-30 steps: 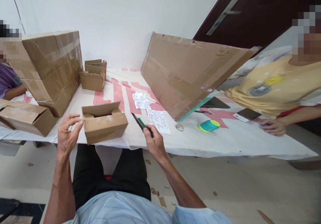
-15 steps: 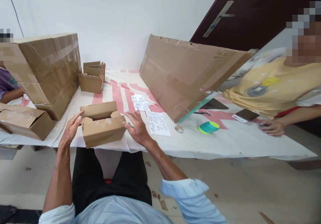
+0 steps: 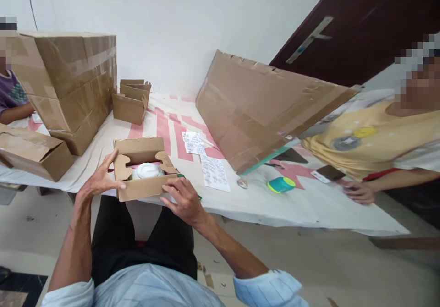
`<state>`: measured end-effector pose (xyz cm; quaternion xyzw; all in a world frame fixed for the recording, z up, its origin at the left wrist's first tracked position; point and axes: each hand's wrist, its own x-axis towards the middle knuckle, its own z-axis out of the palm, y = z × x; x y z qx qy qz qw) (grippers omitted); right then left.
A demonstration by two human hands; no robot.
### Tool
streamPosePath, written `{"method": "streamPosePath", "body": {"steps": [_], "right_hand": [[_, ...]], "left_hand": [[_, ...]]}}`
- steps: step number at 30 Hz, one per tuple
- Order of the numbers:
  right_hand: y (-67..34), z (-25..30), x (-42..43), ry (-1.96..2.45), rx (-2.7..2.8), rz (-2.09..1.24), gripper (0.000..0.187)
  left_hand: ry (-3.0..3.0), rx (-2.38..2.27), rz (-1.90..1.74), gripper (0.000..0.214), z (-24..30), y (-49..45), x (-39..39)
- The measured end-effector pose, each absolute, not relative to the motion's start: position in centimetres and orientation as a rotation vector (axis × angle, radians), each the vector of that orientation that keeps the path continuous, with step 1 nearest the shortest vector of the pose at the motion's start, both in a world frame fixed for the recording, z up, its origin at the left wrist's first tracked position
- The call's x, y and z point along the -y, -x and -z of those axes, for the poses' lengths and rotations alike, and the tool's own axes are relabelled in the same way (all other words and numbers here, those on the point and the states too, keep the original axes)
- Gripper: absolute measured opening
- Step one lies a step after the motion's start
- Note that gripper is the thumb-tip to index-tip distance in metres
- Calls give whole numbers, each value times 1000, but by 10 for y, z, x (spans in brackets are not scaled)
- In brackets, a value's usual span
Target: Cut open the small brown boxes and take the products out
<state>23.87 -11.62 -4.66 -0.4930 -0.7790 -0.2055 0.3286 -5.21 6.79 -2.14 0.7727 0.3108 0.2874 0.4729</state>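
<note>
A small cardboard box (image 3: 144,190) stands at the table's front edge with its top flaps raised. Inside it shows a white rounded object (image 3: 147,170) whose kind I cannot make out, with a bit of pink behind. My left hand (image 3: 103,176) grips the box's left end, thumb along the front panel and fingers at the side. At the front right corner, my right hand (image 3: 184,197) has its bent fingers on the front panel. A thin green object (image 3: 180,175) shows partly behind the right hand; whether it is held I cannot tell.
A stack of taped cartons (image 3: 79,82) stands left, a closed carton (image 3: 37,151) before it. Open small boxes (image 3: 129,107) sit behind. A large cardboard sheet (image 3: 268,110) leans at right, near printed papers (image 3: 215,172) and a teal-yellow cup-like object (image 3: 282,184). People sit at both sides.
The box's flaps have opened wider and the white object inside has come into view. My left thumb is now on the front panel, and my right hand has moved lower along the right corner.
</note>
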Motion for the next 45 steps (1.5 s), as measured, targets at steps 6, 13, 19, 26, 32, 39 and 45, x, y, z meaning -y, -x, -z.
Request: {"method": "streamPosePath", "body": {"steps": [6, 13, 19, 26, 32, 39, 45], "right_hand": [[-236, 32, 93, 1416, 1946, 289, 11], [-243, 5, 46, 1867, 1798, 94, 27], [-261, -12, 44, 1863, 1935, 617, 34], [-244, -34, 10, 1651, 2843, 556, 21], [-219, -45, -10, 1788, 3083, 405, 33], [-218, -34, -22, 1639, 3185, 357, 47], [-227, -20, -24, 1572, 3118, 122, 40]], "left_hand": [[-1989, -766, -707, 140, 27, 53, -55], [-1927, -753, -760, 136, 34, 53, -55], [-1922, -724, -793, 128, 37, 52, -52], [-1915, -738, -791, 132, 37, 49, -49], [-1866, -722, -811, 134, 38, 48, -49], [-1859, -681, -826, 133, 44, 48, -51], [-1923, -651, -805, 146, 48, 49, -51]]}}
